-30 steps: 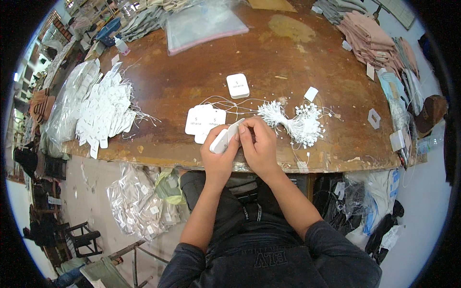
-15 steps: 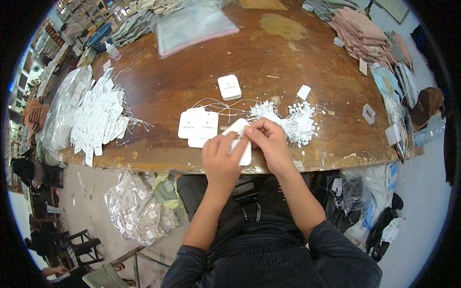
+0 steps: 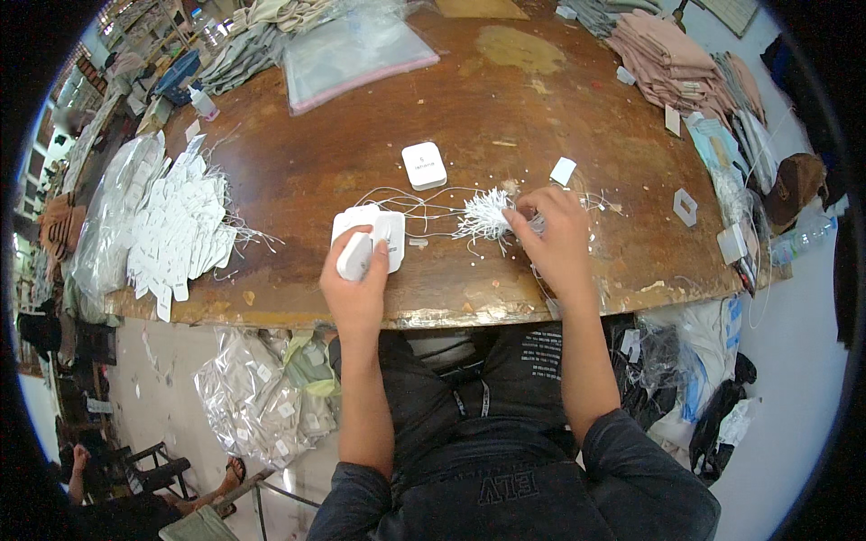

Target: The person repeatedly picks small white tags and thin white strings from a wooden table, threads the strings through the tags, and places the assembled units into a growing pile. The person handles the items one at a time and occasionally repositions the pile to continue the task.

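My left hand point(image 3: 356, 293) is closed round a small white rounded tag stack point(image 3: 354, 256), held tilted over the near side of a low pile of white square hang tags point(image 3: 393, 236). My right hand point(image 3: 561, 236) reaches over the bunches of white tag strings point(image 3: 487, 215). Its thumb and index finger come together at the right edge of the left bunch; what is between them is too small to make out. The hand covers most of the other bunch. Behind the strings stands a neat stack of square hang tags point(image 3: 424, 166).
A large heap of strung white tags point(image 3: 180, 221) lies at the left beside clear plastic. Clear plastic bags point(image 3: 356, 59) and folded grey cloth point(image 3: 244, 59) are at the back; folded pink garments point(image 3: 672, 63) at the back right. A bottle point(image 3: 204, 104) stands far left.
My hands have moved apart. The left has gone left with the white tags to the pile; the right has gone right and up onto the string bunches.
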`<state>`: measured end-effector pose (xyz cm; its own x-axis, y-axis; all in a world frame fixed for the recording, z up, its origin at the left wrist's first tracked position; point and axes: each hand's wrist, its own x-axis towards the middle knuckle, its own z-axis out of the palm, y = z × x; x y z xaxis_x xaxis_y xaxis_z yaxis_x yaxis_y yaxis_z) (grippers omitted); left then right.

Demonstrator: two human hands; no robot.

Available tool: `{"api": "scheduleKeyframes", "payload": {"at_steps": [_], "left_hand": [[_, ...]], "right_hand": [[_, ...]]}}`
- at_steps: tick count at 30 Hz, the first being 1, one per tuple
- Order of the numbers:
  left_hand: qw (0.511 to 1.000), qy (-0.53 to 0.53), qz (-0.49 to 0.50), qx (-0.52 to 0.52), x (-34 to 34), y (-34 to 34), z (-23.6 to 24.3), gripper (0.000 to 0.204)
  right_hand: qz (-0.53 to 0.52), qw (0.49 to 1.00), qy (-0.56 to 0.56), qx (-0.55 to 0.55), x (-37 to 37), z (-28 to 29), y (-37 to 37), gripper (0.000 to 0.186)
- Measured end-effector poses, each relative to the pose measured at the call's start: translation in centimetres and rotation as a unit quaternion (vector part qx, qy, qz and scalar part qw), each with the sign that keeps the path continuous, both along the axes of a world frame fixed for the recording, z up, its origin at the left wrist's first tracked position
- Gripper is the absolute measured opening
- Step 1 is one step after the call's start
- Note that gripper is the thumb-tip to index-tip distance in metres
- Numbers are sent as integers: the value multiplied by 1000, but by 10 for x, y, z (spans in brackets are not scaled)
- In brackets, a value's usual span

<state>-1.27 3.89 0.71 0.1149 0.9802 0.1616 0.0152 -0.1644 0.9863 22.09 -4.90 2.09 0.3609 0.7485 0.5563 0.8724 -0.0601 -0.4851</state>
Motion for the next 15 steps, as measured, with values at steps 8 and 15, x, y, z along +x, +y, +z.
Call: {"api": "scheduleKeyframes", "payload": {"at_steps": [8,15], "left_hand": [[997,-60,1,43,4,-14,-3,22],[984,-121,-127,-27,19,-24,-1,22]], "right_hand": [[-11,994,41,103,-3,-1,1,10],[47,923,333,188,-24,15,-13,10]]}}
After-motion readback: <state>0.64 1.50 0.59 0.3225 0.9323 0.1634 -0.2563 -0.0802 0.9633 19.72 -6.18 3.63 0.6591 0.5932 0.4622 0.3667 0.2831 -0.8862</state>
